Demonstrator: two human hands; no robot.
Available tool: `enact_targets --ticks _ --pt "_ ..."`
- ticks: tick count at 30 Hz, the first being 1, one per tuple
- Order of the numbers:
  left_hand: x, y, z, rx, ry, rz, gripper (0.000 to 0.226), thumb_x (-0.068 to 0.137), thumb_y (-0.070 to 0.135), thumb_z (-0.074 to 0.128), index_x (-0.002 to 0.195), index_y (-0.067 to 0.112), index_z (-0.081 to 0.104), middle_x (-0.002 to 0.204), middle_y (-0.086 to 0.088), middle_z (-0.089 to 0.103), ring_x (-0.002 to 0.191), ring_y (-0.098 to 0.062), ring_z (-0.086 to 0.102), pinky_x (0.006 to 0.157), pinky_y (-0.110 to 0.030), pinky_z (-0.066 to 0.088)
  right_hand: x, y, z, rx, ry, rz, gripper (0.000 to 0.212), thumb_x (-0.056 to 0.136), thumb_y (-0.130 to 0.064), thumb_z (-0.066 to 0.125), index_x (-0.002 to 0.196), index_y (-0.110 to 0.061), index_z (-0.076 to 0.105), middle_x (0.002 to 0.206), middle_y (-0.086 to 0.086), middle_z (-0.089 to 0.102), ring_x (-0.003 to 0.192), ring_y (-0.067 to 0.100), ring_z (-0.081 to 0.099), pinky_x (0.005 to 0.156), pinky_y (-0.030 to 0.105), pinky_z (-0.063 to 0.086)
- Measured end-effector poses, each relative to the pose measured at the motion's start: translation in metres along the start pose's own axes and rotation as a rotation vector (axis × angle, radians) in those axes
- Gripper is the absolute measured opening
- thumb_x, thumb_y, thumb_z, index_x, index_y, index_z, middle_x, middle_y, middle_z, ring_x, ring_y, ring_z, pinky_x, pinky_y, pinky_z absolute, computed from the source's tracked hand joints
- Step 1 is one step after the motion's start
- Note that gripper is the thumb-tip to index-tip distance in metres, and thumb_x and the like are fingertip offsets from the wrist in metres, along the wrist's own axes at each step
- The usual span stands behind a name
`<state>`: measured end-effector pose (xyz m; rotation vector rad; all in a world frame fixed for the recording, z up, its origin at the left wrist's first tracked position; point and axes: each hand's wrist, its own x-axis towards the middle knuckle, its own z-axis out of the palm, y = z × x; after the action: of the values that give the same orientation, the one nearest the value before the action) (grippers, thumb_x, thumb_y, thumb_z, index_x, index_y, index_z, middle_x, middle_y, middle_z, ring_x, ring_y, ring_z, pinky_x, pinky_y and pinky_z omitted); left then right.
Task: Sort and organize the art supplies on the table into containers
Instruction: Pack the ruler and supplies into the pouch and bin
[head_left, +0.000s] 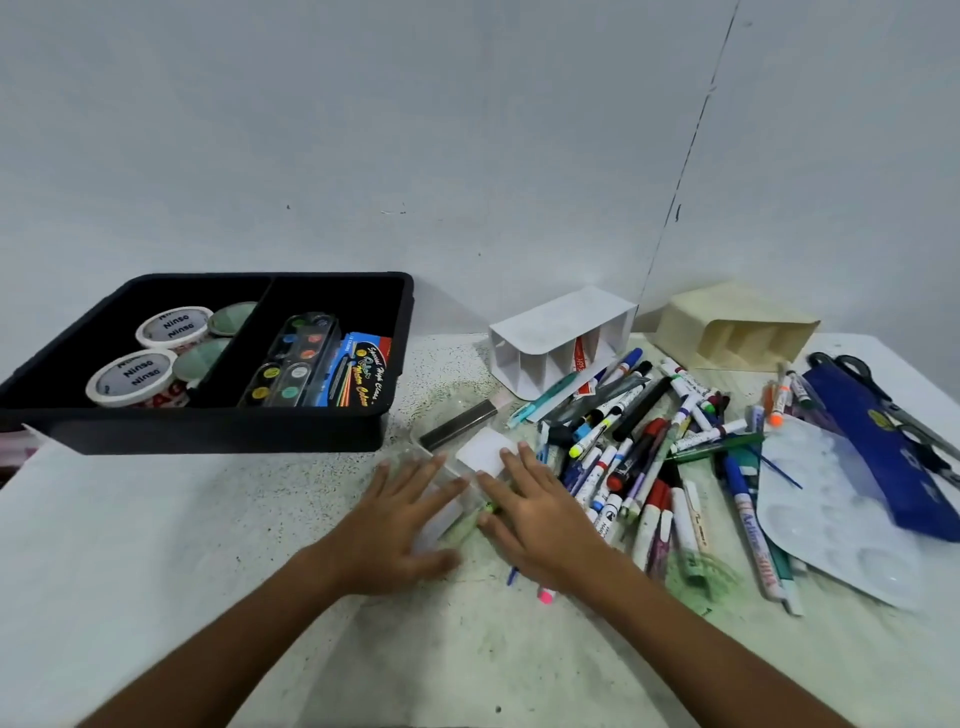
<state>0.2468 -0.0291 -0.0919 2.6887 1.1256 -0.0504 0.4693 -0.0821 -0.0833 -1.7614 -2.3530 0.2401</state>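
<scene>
My left hand (400, 525) and my right hand (535, 512) lie flat with straight fingers on a clear plastic box (457, 483) at the table's middle. A white block (485, 449) and a black bar (457, 423) lie in or on the box just beyond my fingertips. A green pen (467, 522) shows between my hands. A heap of markers and pens (654, 457) spreads to the right of my right hand. A pink marker tip (545, 597) pokes out under my right wrist.
A black two-part tray (218, 431) at the left holds two tape rolls (174, 327), round lids, a paint palette set (291, 364) and a colour box. A white divider holder (561, 338) and a cream holder (737, 327) lie tipped at the back. A white palette (831, 499), blue pouch (878, 447) and scissors (883, 395) lie far right.
</scene>
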Motion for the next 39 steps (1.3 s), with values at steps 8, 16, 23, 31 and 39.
enact_targets --ticks 8,16,23,31,39 --pt "-0.023 -0.026 -0.005 -0.002 -0.016 0.022 0.086 0.079 0.087 0.03 0.15 0.046 0.007 0.159 0.015 -0.016 0.146 -0.006 -0.018 0.116 -0.035 -0.016 0.002 -0.006 0.008 -0.026 -0.063 -0.126 0.064 0.095 -0.051 0.021 0.153 -0.023 0.021 0.16 0.015 0.009 0.149 0.03 0.0 0.112 0.038 -0.015" --pt "-0.023 -0.014 -0.022 0.013 -0.031 -0.054 0.09 0.073 0.092 0.024 0.149 0.044 0.021 0.161 0.011 0.003 0.149 -0.017 0.008 0.118 -0.044 0.009 0.004 0.0 0.002 0.028 -0.086 -0.176 0.057 0.101 -0.042 0.039 0.152 -0.02 0.025 0.16 0.013 0.013 0.149 0.028 0.004 0.116 0.036 -0.007" --pt "0.002 0.021 -0.061 0.085 -0.062 -0.019 0.09 0.074 0.085 0.024 0.147 0.033 0.036 0.151 0.006 0.038 0.135 -0.013 0.036 0.107 -0.033 0.033 0.005 0.01 -0.035 0.215 -0.062 -0.091 0.047 0.1 -0.033 0.048 0.145 -0.021 0.042 0.158 0.0 0.026 0.144 0.015 0.026 0.114 0.035 0.027" --pt "0.108 0.069 -0.085 0.065 -0.036 0.304 0.059 0.092 0.054 0.053 0.144 0.027 0.041 0.142 0.004 0.049 0.126 -0.011 0.045 0.103 -0.027 0.037 -0.038 0.09 -0.096 0.189 0.181 0.232 0.04 0.098 -0.033 0.052 0.135 -0.017 0.055 0.145 0.004 0.047 0.132 0.018 0.044 0.109 0.037 0.037" --pt "0.205 0.171 -0.07 0.017 -0.062 0.572 0.058 0.09 0.053 0.057 0.139 0.023 0.048 0.138 0.0 0.054 0.125 -0.016 0.049 0.1 -0.031 0.042 -0.155 0.168 -0.12 0.184 0.37 0.663 0.033 0.093 -0.026 0.062 0.122 -0.012 0.064 0.127 0.003 0.063 0.121 0.017 0.053 0.099 0.024 0.036"
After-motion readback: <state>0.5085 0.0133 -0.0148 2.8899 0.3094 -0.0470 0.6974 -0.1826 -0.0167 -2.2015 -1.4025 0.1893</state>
